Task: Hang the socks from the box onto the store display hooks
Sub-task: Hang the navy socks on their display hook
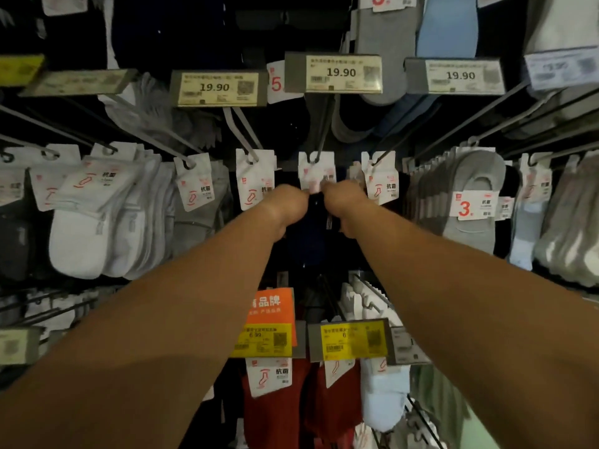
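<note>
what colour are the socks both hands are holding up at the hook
Dark, black or navy socks, seen in the head view.

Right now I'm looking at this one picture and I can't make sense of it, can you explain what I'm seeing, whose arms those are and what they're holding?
There is no machine here. A person wears a wide-angle camera on the head, so you see their own two bare arms reaching forward. This is the only view.

In front is a shop wall of metal display hooks carrying packs of socks, with price tags reading 19.90 above.

The left hand and right hand meet at a dark sock pack. Both grip it near its white card header, which sits at the tip of the middle hook. Whether the card is fully on the hook is hard to tell.

White socks hang to the left, grey ones to the right.
</note>
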The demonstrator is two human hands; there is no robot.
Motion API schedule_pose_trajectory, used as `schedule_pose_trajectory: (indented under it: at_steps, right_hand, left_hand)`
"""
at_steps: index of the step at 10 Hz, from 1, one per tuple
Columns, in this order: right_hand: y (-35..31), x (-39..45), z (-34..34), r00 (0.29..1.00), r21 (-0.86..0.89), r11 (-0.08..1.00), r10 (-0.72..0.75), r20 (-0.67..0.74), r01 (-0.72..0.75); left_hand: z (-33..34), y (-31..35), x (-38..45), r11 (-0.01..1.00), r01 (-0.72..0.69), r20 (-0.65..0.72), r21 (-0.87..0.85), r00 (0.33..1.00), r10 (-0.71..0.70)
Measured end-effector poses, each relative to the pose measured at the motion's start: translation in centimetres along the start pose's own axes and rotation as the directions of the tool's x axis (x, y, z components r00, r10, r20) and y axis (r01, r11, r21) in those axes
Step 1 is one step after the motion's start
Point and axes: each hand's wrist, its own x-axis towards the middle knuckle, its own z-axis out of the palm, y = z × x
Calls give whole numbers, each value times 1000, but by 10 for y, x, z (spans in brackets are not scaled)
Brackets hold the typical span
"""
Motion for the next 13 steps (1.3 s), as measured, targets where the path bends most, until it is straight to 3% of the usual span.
schedule_pose_trajectory:
  at_steps: [2, 3, 4, 5, 6, 7, 8, 9, 11, 12, 13]
  right_hand:
    - [21, 11, 11, 998, -272, 960, 68, 5, -64]
    - [26, 1, 10, 998, -396, 917, 58, 2, -53]
    - [29, -20, 5, 999, -530, 848, -5, -43, -18]
    - [31, -49, -18, 990, -587, 809, -55, -127, -30]
    - [47, -111, -73, 957, -681, 714, -57, -285, -160]
    - [80, -201, -142, 880, -706, 602, -11, -474, -373]
    - [103, -277, -192, 799, -650, 537, 78, -596, -538]
    - [129, -372, -255, 601, -485, 413, 216, -770, -770]
    - [157, -509, -353, 394, -310, 297, 287, -873, -903]
    - [176, -559, -401, 303, -229, 273, 269, -914, -934]
    - [198, -584, -433, 260, -189, 252, 290, -921, -949]
  left_hand:
    - [8, -15, 24, 956, 160, 128, 245, 972, -196]
    - [1, -14, 18, 879, 93, 158, 467, 970, -186]
    - [-5, -2, 1, 618, -166, 112, 768, 986, 125]
    - [11, 9, -19, 521, -316, 191, 793, 941, 281]
    - [68, 20, -53, 514, -534, 383, 671, 844, 376]
    - [152, 31, -121, 515, -709, 549, 482, 702, 453]
    - [219, 38, -191, 519, -801, 668, 299, 564, 486]
    - [288, 46, -298, 540, -838, 780, 77, 388, 491]
    - [378, 65, -433, 540, -831, 865, -136, 166, 473]
    - [422, 87, -481, 607, -774, 867, -180, 167, 470]
    - [459, 92, -511, 631, -750, 860, -200, 174, 480]
